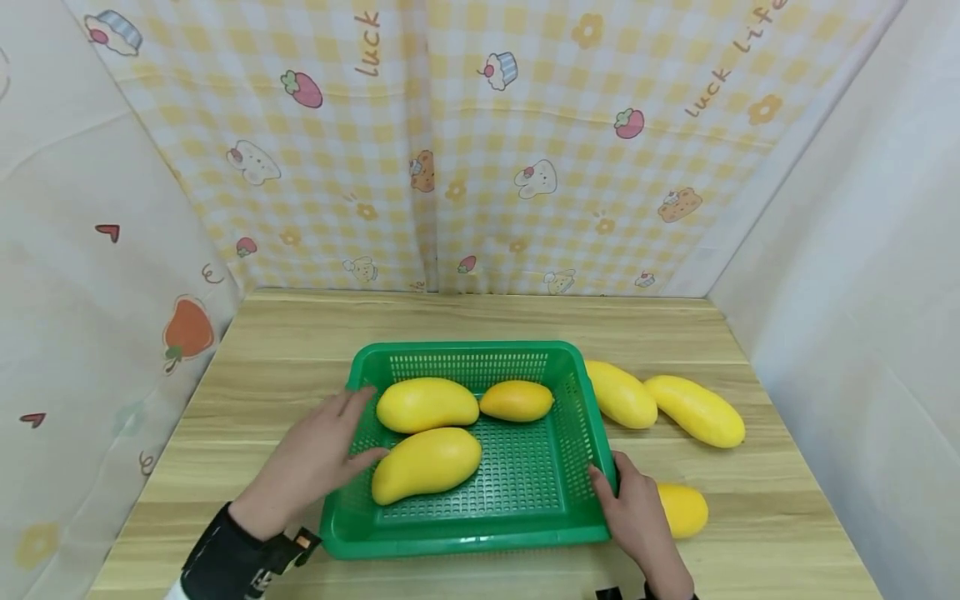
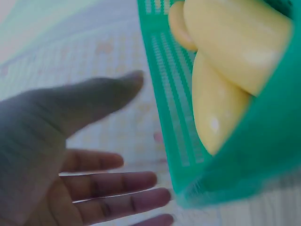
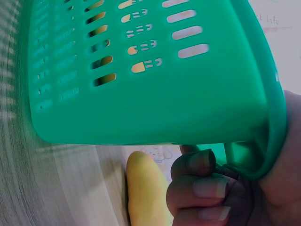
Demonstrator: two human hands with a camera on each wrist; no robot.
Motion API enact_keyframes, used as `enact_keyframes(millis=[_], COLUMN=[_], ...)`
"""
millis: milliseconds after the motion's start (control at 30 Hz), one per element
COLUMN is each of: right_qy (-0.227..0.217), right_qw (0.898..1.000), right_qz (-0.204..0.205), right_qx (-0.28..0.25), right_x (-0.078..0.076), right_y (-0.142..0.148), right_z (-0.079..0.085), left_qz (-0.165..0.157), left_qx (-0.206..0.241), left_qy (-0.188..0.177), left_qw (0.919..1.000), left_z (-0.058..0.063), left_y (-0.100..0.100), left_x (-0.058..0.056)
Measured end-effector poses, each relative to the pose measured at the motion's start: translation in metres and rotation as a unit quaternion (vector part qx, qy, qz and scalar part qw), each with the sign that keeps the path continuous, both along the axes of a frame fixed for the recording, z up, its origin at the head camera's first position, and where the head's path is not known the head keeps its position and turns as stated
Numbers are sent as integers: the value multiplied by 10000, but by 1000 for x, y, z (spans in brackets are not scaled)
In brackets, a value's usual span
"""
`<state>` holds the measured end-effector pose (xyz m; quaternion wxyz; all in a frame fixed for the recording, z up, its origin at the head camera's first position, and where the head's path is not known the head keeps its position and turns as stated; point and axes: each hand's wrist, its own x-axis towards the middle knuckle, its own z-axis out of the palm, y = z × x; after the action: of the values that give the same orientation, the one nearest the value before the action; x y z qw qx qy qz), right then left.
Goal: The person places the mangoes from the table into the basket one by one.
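A green plastic basket with slotted walls holds two large yellow mangoes, one at the back left and one at the front left, plus a smaller orange-yellow mango. My left hand is by the basket's left rim, fingers spread and straight, thumb out; in the left wrist view the hand appears apart from the wall. With curled fingers under the rim and the thumb over it, my right hand grips the basket's right side. The head view shows this right hand near the front right corner.
Outside the basket to the right lie two long yellow mangoes, one against its wall and another farther right. A third mango is partly hidden behind the right hand. A wooden tabletop lies below, with patterned cloth hanging behind.
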<state>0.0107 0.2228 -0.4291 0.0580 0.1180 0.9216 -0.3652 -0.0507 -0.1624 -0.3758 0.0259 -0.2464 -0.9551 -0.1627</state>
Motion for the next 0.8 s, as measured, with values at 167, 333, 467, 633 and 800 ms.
enact_keyframes(millis=[167,333,467,633,800], right_qy=[24,8,75,121,142], right_qw=[10000,10000,9999,9999,9998], right_qz=[8,-3,15,20,38], right_qx=[-2,35,71,110,117], right_x=[0,-1,-2,-1,0], right_y=[1,0,-1,-1,-1], right_z=[0,-1,-1,-2,-2], left_qz=[880,1723,2150,2522,2626], left_qx=[925,1411,1842,1969,1958], left_qy=[-595,-706,-734,-1207,-1759], left_qw=[9900,9723,9563,9397,9283], left_z=[-8,-27,-42,-50,-52], left_y=[-18,-25,-22,-14,-9], left_x=[6,17,24,26,26])
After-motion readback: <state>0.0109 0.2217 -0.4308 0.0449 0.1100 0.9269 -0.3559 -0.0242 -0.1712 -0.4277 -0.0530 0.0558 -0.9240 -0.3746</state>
